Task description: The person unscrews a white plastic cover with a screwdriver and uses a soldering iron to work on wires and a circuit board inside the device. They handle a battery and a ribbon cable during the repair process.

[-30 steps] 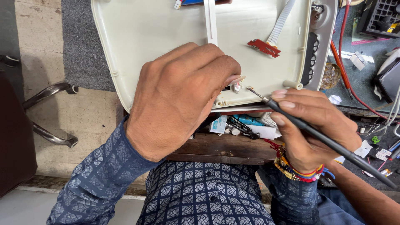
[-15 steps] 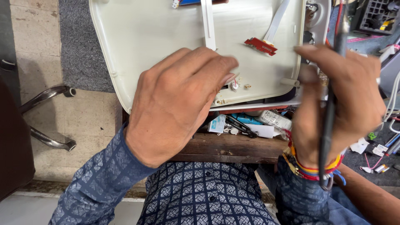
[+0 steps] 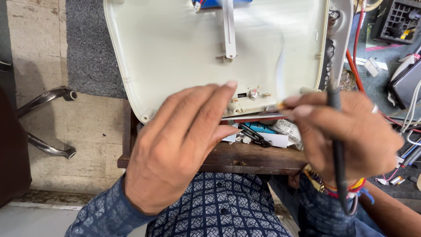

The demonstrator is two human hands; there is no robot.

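Observation:
A cream plastic housing (image 3: 175,48) lies open side up, overhanging a wooden table edge (image 3: 245,161). My left hand (image 3: 184,145) grips its near rim, fingers on top and thumb below, just left of a small metal terminal (image 3: 253,93). My right hand (image 3: 351,136) is closed on a black pen-like tool (image 3: 337,145) whose cord runs back over my wrist. Its fingertips sit at the housing's near rim, right of the terminal. A white ribbon (image 3: 280,66) inside the housing is blurred.
Under the housing lie a blue item (image 3: 263,127), a black clip (image 3: 252,135) and white wrappers. Red wires (image 3: 357,39), a black crate (image 3: 399,19) and loose cables crowd the right. Metal chair legs (image 3: 48,101) stand on the tiled floor at left.
My right hand lifted the tool away from the terminal, turned it upright, then came back down to the housing's rim. The left hand slid a little down the rim.

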